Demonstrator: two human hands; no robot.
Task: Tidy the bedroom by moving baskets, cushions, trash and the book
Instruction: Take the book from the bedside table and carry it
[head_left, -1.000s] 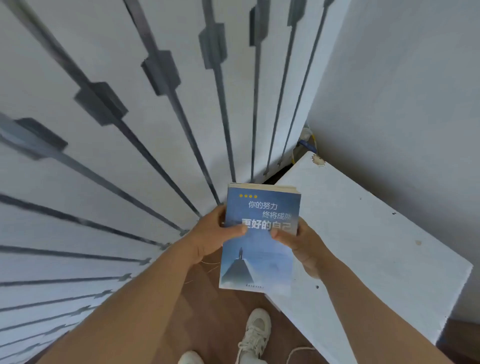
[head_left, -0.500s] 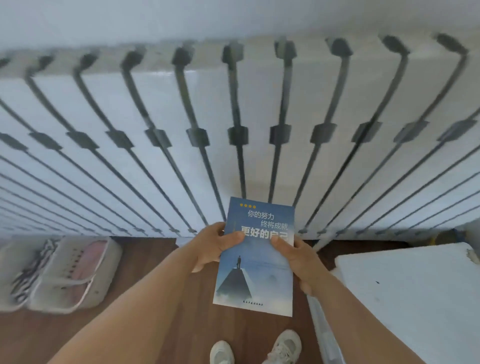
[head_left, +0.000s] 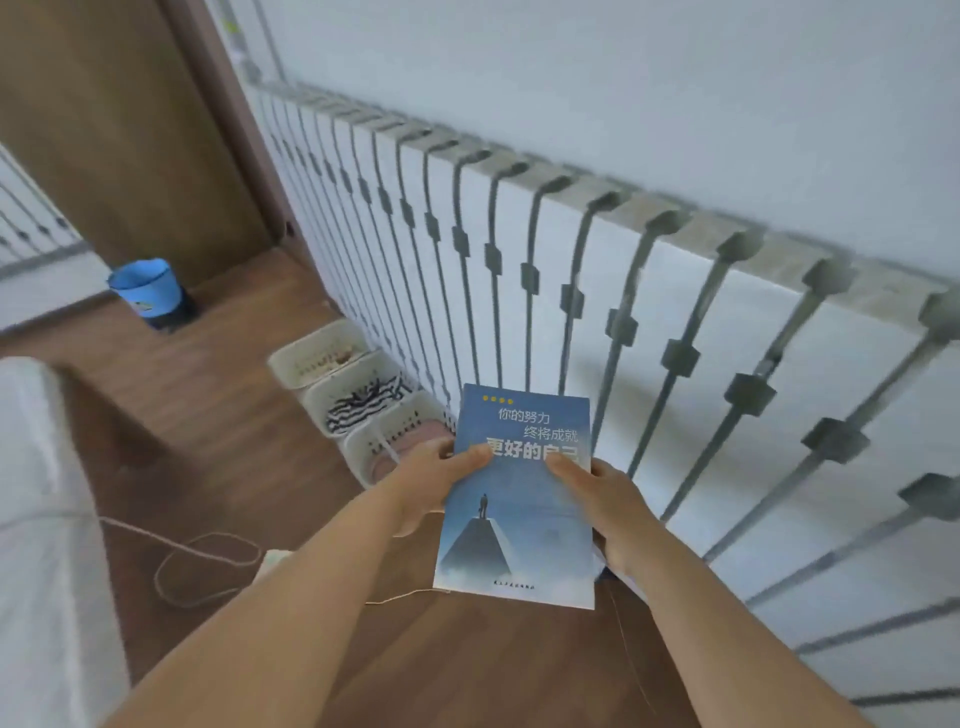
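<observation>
I hold a blue paperback book (head_left: 519, 525) with white Chinese title text, cover up, in front of me above the wooden floor. My left hand (head_left: 431, 478) grips its left edge with the thumb on the cover. My right hand (head_left: 605, 499) grips its right edge the same way. Three cream plastic baskets stand in a row on the floor along the white panelled wall: the nearest (head_left: 387, 441) holds something pink, the middle one (head_left: 358, 402) a black-and-white striped cloth, the far one (head_left: 317, 356) small items.
A blue trash bin (head_left: 148, 291) stands on the floor near a brown door (head_left: 119, 135). The white panelled wall unit (head_left: 675, 364) runs along the right. A white bed edge (head_left: 41, 519) fills the left. A thin cord (head_left: 208, 566) loops over the wood floor.
My view has swung left along the panelled wall; the white cabinet on the right is gone from sight, and the baskets, bin and door now show. Both hands keep the same hold on the book.
</observation>
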